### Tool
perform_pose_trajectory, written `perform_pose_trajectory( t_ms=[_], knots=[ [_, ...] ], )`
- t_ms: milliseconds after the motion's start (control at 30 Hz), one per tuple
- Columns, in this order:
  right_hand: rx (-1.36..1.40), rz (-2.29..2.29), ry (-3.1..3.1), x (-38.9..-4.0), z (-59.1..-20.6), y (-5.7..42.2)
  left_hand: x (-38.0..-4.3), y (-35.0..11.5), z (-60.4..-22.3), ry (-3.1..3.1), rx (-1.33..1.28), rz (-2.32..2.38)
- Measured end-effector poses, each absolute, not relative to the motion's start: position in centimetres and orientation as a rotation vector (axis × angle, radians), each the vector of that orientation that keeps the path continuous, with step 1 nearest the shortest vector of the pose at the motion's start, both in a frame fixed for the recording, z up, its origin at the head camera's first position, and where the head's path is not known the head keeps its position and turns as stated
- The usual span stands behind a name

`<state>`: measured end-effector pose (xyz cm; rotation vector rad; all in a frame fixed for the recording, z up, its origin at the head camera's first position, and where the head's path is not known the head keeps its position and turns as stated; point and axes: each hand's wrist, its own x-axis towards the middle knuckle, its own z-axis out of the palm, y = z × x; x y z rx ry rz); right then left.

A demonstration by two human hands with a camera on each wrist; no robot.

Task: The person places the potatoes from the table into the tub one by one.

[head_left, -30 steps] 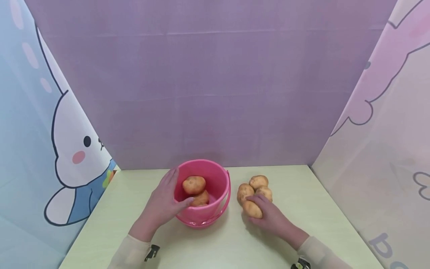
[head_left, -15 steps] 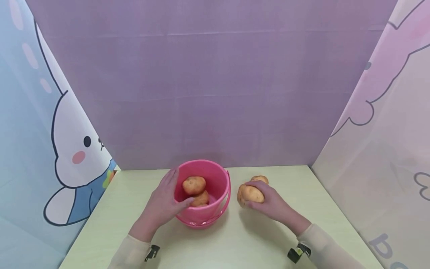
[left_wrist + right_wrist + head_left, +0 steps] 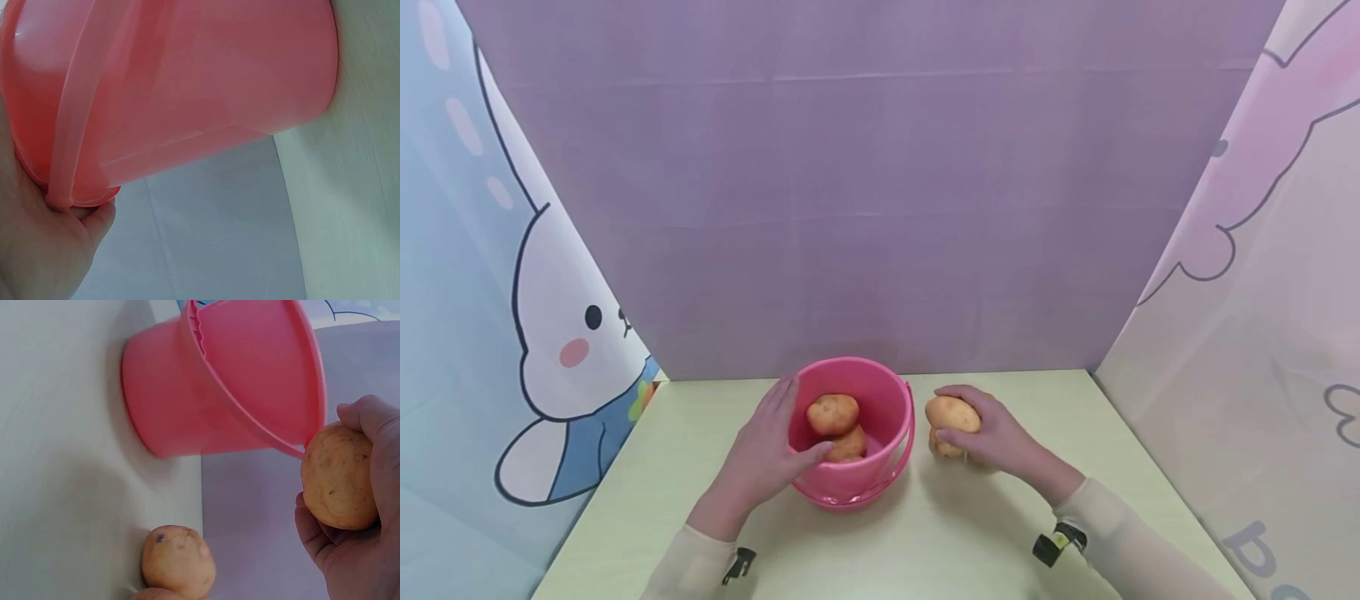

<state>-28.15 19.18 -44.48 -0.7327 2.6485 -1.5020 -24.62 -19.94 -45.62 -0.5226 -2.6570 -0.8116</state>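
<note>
A pink bucket [image 3: 853, 482] stands on the table with potatoes in it; an upper potato [image 3: 832, 414] lies over a lower potato [image 3: 848, 444]. My left hand [image 3: 758, 458] grips the bucket's left rim, thumb over the near edge, as the left wrist view also shows at the bucket wall [image 3: 206, 81]. My right hand [image 3: 1009, 437] holds a potato [image 3: 953, 414] clear of the table, to the right of the bucket. In the right wrist view this held potato [image 3: 339, 478] shows between thumb and fingers, level with the bucket's rim.
Below the right hand other potatoes [image 3: 178, 561] sit on the pale table [image 3: 880, 558], partly hidden by the hand in the head view. The bucket's handle [image 3: 910, 442] hangs down on its right side. A purple cloth wall [image 3: 880, 208] closes the back, with printed side panels.
The right hand has lifted a potato off the table from the near side of the group and moved it away from me, then slightly left. The left hand stays on the bucket.
</note>
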Motion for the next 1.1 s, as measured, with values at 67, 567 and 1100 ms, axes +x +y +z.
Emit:
perform_pose_trajectory(
  t_ms=[67, 567, 1100],
  knots=[
    [-0.731, -1.515, 2.629, -28.2, -44.1, 19.0, -24.6, -19.9, -45.6, -2.662, -0.520, -0.815],
    [-0.813, -1.490, 2.643, -28.7, -41.3, 17.6, -24.5, -19.8, -45.6, -2.670, -0.510, -0.826],
    [-1.042, -1.288, 2.711, -30.2, -39.0, 14.0, -24.6, -20.1, -45.6, -2.674, -0.507, -0.805]
  ],
)
